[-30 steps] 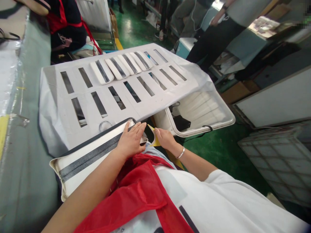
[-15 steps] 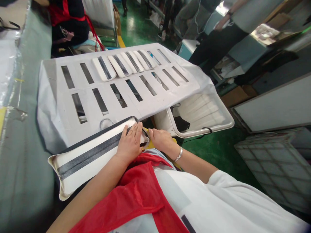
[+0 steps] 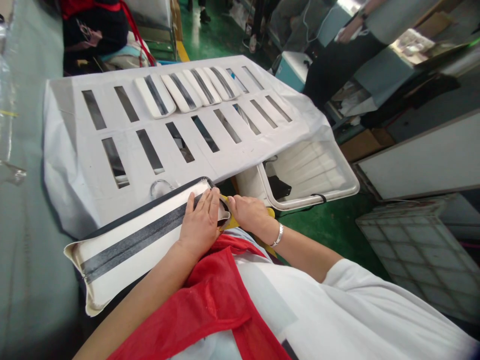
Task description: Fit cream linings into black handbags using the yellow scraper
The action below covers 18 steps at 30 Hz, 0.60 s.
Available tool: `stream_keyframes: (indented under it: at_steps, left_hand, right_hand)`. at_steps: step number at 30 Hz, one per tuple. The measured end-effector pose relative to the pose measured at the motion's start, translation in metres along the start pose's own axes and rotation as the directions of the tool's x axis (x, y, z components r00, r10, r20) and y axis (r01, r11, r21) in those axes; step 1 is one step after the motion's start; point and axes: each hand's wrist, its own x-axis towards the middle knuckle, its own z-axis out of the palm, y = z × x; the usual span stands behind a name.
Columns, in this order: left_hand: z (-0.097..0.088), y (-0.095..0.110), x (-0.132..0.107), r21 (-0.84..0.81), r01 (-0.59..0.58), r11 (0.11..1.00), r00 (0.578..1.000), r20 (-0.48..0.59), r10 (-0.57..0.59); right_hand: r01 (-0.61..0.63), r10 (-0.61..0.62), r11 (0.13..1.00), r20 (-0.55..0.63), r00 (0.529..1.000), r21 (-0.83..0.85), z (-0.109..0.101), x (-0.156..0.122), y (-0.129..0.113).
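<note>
A long white sleeve-like piece (image 3: 129, 232) with a dark lengthwise stripe and dark edges lies slantwise in front of me. Its near left end gapes open. My left hand (image 3: 200, 217) rests flat on its right part, fingers stretched out and close to the end. At that right end, my right hand (image 3: 250, 216) is closed, its thumb by the opening. Something yellow (image 3: 231, 223) shows under and beside the right hand; its kind is hidden, and I cannot tell exactly what the fingers grip.
Beyond lies a white-covered table (image 3: 150, 180) with rows of rectangular slots. Several smaller white striped pieces (image 3: 183, 91) lie on it. A white plastic bin (image 3: 311, 170) with a dark item inside stands at right. Another person (image 3: 337, 65) stands at the back right; one sits at the back left (image 3: 97, 35).
The view has shifted slightly, so the table and the striped piece's left end appear further left. Both hands keep nearly the same place at the piece's right end.
</note>
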Motion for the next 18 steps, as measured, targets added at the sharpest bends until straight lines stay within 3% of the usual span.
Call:
stream_keyframes:
  at_steps: [9, 18]
  left_hand:
    - [-0.001, 0.001, -0.001, -0.013, 0.026, 1.0, 0.999, -0.018, -0.026]
    - [0.0, 0.003, -0.003, -0.019, 0.066, 0.998, 0.994, -0.082, -0.067]
  right_hand:
    - [0.044, -0.044, 0.999, 0.09, 0.995, -0.002, -0.004, 0.007, 0.002]
    - [0.081, -0.081, 0.997, 0.028, 0.996, 0.002, -0.003, 0.025, -0.008]
